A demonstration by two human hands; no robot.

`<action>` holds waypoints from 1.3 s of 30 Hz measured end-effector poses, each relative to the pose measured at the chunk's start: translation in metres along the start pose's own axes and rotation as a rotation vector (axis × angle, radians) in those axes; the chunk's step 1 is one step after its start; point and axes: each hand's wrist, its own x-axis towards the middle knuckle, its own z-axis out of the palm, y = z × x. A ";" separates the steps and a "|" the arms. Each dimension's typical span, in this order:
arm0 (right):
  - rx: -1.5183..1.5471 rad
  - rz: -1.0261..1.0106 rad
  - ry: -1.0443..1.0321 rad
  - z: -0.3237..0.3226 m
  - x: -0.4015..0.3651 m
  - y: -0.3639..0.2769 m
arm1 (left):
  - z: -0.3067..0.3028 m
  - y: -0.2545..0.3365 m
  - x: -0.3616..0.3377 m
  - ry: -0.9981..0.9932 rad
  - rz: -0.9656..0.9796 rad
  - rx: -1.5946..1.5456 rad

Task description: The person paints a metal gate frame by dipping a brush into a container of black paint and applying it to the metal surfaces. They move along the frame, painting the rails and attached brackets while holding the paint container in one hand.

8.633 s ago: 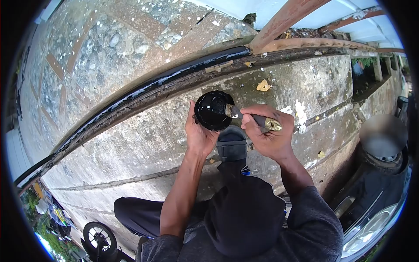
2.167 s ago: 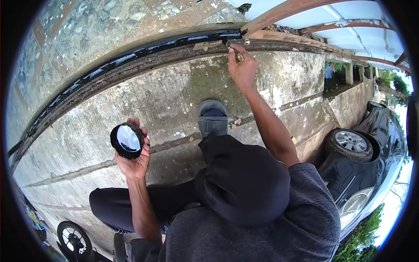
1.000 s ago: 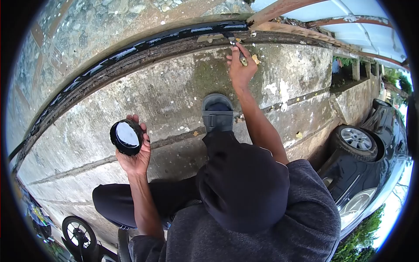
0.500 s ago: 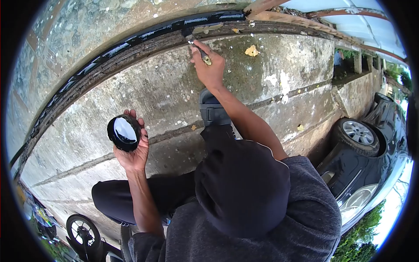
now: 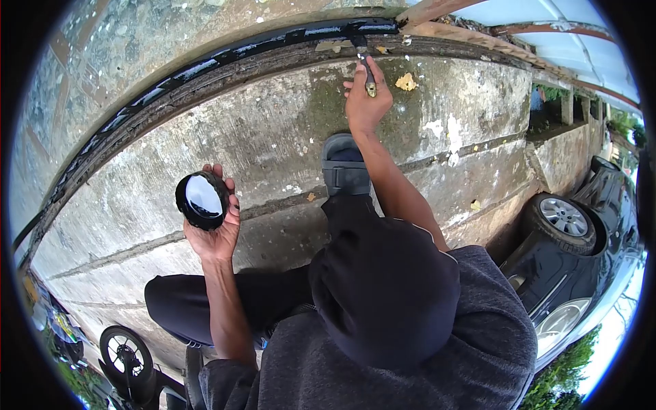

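Note:
My right hand (image 5: 369, 99) is closed round the handle of a paintbrush (image 5: 367, 72). The dark bristles touch the glossy black rail (image 5: 273, 42) near its right end, where wet streaks reflect light. In my left hand (image 5: 217, 236), fingers wrapped round its side, is a small round container of black paint (image 5: 202, 199). The paint's shiny surface faces up and reflects the sky. Some dark smears mark the fingers of that hand.
A sandalled foot (image 5: 346, 167) rests on the stained concrete (image 5: 273, 130). Brownish wooden beams (image 5: 451, 31) meet the rail at upper right. A dark car (image 5: 581, 232) stands at right, and a motorbike wheel (image 5: 126, 355) shows at lower left. A dry leaf (image 5: 406, 82) lies near my right hand.
My right hand and the paintbrush have moved right along the rail toward its end, and the brush now points more upright. My left hand still holds the paint container, tilted slightly differently.

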 end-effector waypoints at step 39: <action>0.094 -0.062 -0.904 -0.086 -0.018 -0.149 | 0.048 -0.100 0.142 -0.080 -0.197 0.025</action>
